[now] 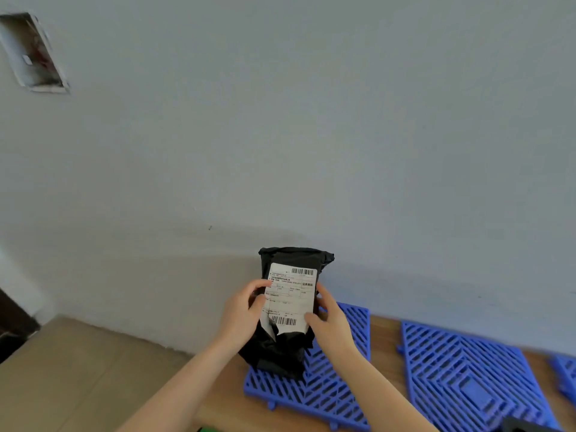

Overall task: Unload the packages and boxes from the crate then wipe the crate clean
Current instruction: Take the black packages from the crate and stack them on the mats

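A black plastic mailer package (288, 347) with a white shipping label (291, 299) is held upright in front of the wall, its lower end over a blue grid mat. My left hand (241, 310) grips its left edge, thumb on the label. My right hand (327, 319) grips the right edge, thumb on the label's lower corner. The crate is not in view.
Blue plastic grid mats (311, 391) (467, 375) lie on a wooden surface (385, 344) by the grey wall. A third mat (565, 374) shows at the right edge. A dark object (523, 425) sits at the bottom right. Tan floor (78, 369) lies to the left.
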`<state>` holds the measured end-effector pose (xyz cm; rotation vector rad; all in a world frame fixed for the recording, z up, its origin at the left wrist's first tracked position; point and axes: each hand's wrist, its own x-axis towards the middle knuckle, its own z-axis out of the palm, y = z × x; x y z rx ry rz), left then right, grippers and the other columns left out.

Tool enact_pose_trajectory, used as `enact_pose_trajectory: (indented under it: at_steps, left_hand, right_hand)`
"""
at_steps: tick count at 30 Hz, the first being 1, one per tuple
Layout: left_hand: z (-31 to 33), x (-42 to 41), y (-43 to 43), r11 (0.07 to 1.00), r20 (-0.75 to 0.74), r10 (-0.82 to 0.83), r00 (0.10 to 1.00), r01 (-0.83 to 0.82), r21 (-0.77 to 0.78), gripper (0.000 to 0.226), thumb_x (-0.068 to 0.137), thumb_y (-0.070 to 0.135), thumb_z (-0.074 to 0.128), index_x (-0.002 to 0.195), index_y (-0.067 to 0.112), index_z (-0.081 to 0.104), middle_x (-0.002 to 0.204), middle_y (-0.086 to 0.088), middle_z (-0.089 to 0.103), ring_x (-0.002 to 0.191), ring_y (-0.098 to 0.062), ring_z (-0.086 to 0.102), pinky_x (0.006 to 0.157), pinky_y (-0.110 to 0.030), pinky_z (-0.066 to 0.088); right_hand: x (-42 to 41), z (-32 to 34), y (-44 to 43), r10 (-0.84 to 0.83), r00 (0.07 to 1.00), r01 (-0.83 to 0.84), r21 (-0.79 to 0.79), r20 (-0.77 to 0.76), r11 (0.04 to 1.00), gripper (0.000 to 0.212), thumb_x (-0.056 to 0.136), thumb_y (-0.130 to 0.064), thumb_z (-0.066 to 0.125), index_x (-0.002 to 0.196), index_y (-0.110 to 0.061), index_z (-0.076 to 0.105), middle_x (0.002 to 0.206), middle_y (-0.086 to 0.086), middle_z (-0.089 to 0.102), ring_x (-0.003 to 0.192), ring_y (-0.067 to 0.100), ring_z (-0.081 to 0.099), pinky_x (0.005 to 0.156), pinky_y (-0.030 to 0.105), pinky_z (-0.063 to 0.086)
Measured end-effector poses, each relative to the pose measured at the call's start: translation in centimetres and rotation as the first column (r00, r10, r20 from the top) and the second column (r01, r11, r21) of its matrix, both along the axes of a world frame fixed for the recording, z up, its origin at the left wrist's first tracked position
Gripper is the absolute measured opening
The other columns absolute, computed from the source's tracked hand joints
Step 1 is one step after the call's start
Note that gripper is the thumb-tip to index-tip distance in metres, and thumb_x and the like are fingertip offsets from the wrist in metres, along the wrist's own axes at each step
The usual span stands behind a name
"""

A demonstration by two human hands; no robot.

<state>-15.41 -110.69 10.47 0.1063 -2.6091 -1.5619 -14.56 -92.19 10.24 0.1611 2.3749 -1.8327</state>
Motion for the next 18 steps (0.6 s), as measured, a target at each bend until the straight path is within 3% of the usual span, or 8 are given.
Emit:
enact_pose_trajectory:
  at_steps: [2,6,9,12,15,18]
  left_hand:
    - [-1.2,-1.8,-1.0,1.0,0.008,-0.017,1.0,0.017,-0.003,0.031,0.097,0.005,0.052,0.114,0.028,0.064,0.11,0.019,0.064,0.097,0.016,0.055,0.078,-0.001,0.04]
    - [-4.0,-5.2,-2.9,0.997,0.033,-0.081,0.996,0.081,-0.019,0.033,0.096,0.005,0.055,0.115,0.03,0.064,0.106,0.017,0.066,0.093,0.023,0.053,0.078,0.002,0.039]
    - [-5.8,-7.2,-3.9,0.99,0.064,-0.14,0.988,0.141,-0.022,0.032,0.099,0.012,0.051,0.123,0.032,0.061,0.116,0.014,0.064,0.103,0.008,0.056,0.084,-0.005,0.04]
    - [-7.1,-8.2,-4.8,0.982,0.086,-0.18,0.98,0.183,-0.037,0.033,0.101,0.018,0.05,0.13,0.031,0.058,0.122,0.011,0.061,0.111,-0.005,0.056,0.093,-0.016,0.043]
    - [-8.1,-9.0,-5.7,0.966,0.078,-0.242,0.967,0.248,-0.067,0.039,0.098,0.016,0.055,0.134,0.028,0.055,0.132,0.011,0.056,0.123,-0.005,0.051,0.107,-0.032,0.042]
    - [-8.5,-9.1,-6.1,0.956,0.105,-0.278,0.955,0.285,-0.067,0.043,0.096,0.011,0.056,0.136,0.026,0.052,0.138,0.009,0.051,0.127,-0.004,0.047,0.11,-0.027,0.038]
  right_hand:
    - [-0.9,-0.9,-1.0,-0.024,1.0,0.024,0.016,0.004,1.0,0.062,0.092,-0.004,0.057,0.137,-0.041,0.035,0.118,-0.016,0.052,0.113,0.005,0.053,0.068,0.009,0.048]
    - [-2.9,-2.6,-2.9,-0.092,0.995,0.09,0.063,0.032,0.994,0.066,0.091,-0.004,0.059,0.143,-0.035,0.033,0.121,-0.012,0.052,0.102,-0.001,0.048,0.062,0.006,0.046]
    - [-4.3,-4.2,-4.3,-0.11,0.993,0.102,0.132,0.054,0.986,0.062,0.093,-0.009,0.057,0.144,-0.036,0.033,0.137,-0.007,0.05,0.113,0.004,0.048,0.079,0.012,0.048]
    - [-5.1,-5.4,-5.4,-0.101,0.992,0.084,0.199,0.08,0.976,0.06,0.095,-0.014,0.056,0.146,-0.035,0.031,0.141,-0.007,0.044,0.104,0.0,0.051,0.078,0.013,0.047]
    - [-5.8,-6.1,-6.3,-0.099,0.99,0.069,0.272,0.098,0.96,0.06,0.096,-0.016,0.054,0.148,-0.034,0.028,0.143,-0.006,0.041,0.12,0.006,0.045,0.075,0.008,0.043]
    - [-6.2,-6.8,-6.8,-0.105,0.989,0.064,0.329,0.108,0.942,0.061,0.097,-0.018,0.053,0.148,-0.033,0.025,0.142,-0.003,0.041,0.119,0.01,0.047,0.079,0.011,0.047]
